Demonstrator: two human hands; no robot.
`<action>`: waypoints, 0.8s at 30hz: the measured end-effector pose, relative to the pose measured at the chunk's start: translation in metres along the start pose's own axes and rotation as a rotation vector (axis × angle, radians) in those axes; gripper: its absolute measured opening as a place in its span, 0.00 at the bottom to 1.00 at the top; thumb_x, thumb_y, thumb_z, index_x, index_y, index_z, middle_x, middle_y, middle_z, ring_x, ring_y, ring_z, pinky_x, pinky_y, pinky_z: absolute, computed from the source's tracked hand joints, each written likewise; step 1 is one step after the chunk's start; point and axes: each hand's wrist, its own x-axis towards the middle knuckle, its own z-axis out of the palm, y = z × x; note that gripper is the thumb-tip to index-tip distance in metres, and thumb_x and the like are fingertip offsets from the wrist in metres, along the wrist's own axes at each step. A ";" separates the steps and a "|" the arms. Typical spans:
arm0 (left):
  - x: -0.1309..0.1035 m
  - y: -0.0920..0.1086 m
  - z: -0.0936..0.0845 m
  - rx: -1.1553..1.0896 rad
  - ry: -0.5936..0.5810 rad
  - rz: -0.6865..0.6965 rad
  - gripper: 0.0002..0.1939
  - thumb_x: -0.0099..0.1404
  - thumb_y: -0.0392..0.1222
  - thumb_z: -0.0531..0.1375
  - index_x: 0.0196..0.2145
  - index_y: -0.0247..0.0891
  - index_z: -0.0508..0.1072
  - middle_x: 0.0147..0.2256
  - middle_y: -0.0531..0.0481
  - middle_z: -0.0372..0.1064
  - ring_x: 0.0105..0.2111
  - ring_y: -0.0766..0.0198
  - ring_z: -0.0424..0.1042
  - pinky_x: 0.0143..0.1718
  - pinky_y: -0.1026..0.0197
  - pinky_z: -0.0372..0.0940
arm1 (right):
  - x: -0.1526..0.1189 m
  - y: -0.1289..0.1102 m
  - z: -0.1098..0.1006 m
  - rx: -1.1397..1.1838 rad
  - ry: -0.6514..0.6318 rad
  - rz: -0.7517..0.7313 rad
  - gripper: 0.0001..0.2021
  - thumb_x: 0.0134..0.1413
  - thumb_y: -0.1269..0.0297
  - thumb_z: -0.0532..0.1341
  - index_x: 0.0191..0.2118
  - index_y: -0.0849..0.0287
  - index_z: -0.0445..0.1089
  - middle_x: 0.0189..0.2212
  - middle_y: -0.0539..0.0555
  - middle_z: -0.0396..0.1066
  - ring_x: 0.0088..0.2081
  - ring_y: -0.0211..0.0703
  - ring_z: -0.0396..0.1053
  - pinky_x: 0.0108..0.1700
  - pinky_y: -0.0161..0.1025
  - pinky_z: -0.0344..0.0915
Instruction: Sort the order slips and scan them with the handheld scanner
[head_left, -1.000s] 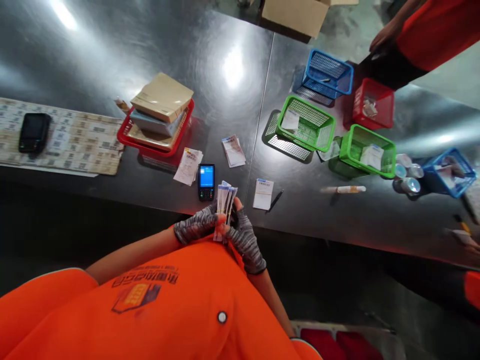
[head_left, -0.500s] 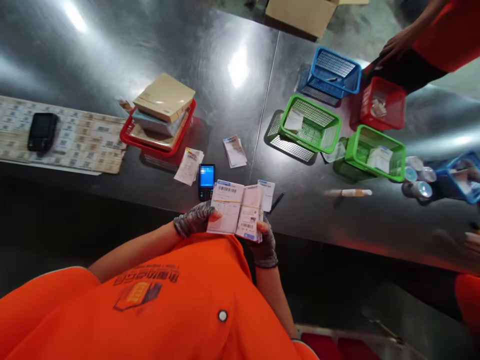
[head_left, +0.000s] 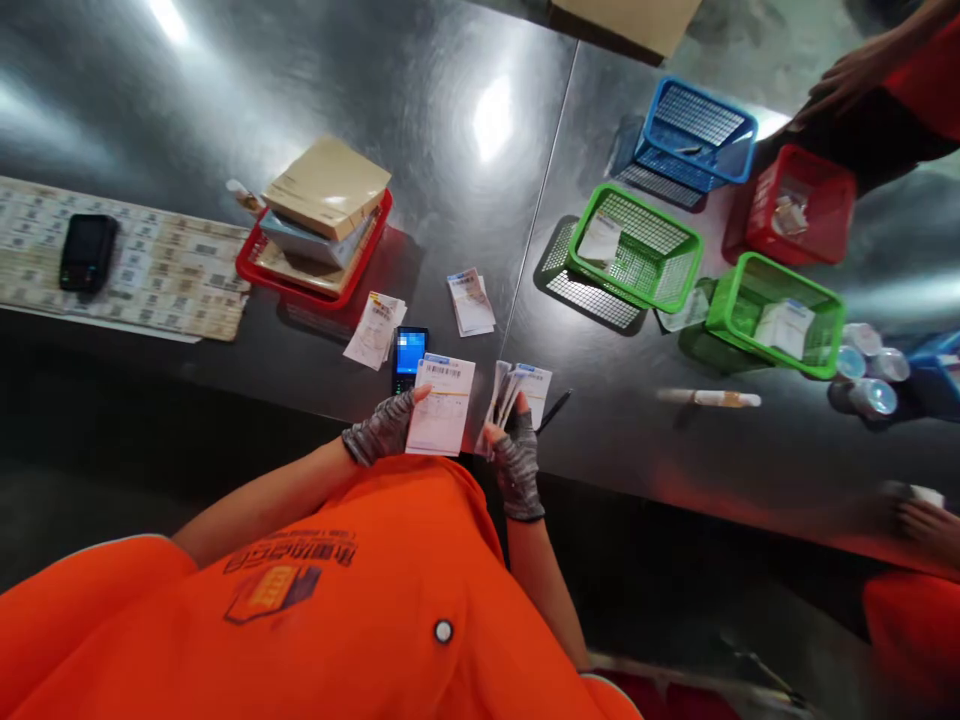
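My left hand (head_left: 381, 428), in a grey fingerless glove, is closed on a stack of printed slips (head_left: 442, 408) with a barcode along the top. The thumb lies over the stack's left edge. In my gloved right hand (head_left: 514, 455) a second bundle of slips (head_left: 493, 408) is turned edge-on, gripped between thumb and fingers. Behind the left stack, a handheld scanner (head_left: 410, 352) with a lit blue screen lies partly covered. Another slip (head_left: 537, 388) and a black pen (head_left: 556, 408) lie on the metal table just beyond my right hand.
Two small slip piles (head_left: 376, 330) (head_left: 471, 303) lie ahead. A red basket (head_left: 351, 283) holds boxes; a second scanner (head_left: 88, 253) rests at left. Green baskets (head_left: 637, 245) (head_left: 776, 315), a blue basket (head_left: 697, 135) and another red basket (head_left: 802, 205) stand right. Co-workers' hands show at the right edge.
The two bundles have come apart. My right hand has turned its bundle from face-up to edge-on, while my left hand has shifted slightly left with its stack.
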 end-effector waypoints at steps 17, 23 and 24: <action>0.012 0.002 -0.001 0.015 0.620 0.170 0.16 0.69 0.35 0.63 0.52 0.25 0.77 0.35 0.39 0.83 0.32 0.54 0.83 0.44 0.52 0.79 | 0.037 0.029 -0.032 -0.120 0.169 0.029 0.34 0.46 0.52 0.64 0.62 0.53 0.68 0.59 0.56 0.72 0.60 0.51 0.69 0.64 0.51 0.65; 0.039 -0.013 0.007 0.057 0.329 0.131 0.20 0.67 0.46 0.68 0.52 0.29 0.78 0.46 0.35 0.82 0.49 0.46 0.81 0.53 0.47 0.76 | 0.012 0.025 0.009 -0.480 0.034 -0.098 0.33 0.49 0.51 0.68 0.61 0.56 0.70 0.61 0.61 0.71 0.63 0.57 0.65 0.70 0.56 0.57; 0.041 -0.015 0.006 0.087 0.278 0.136 0.22 0.64 0.46 0.70 0.52 0.31 0.78 0.47 0.35 0.82 0.51 0.45 0.80 0.54 0.48 0.75 | 0.010 0.030 0.017 -0.577 -0.029 -0.128 0.33 0.46 0.52 0.70 0.59 0.57 0.72 0.60 0.63 0.71 0.64 0.60 0.64 0.71 0.57 0.55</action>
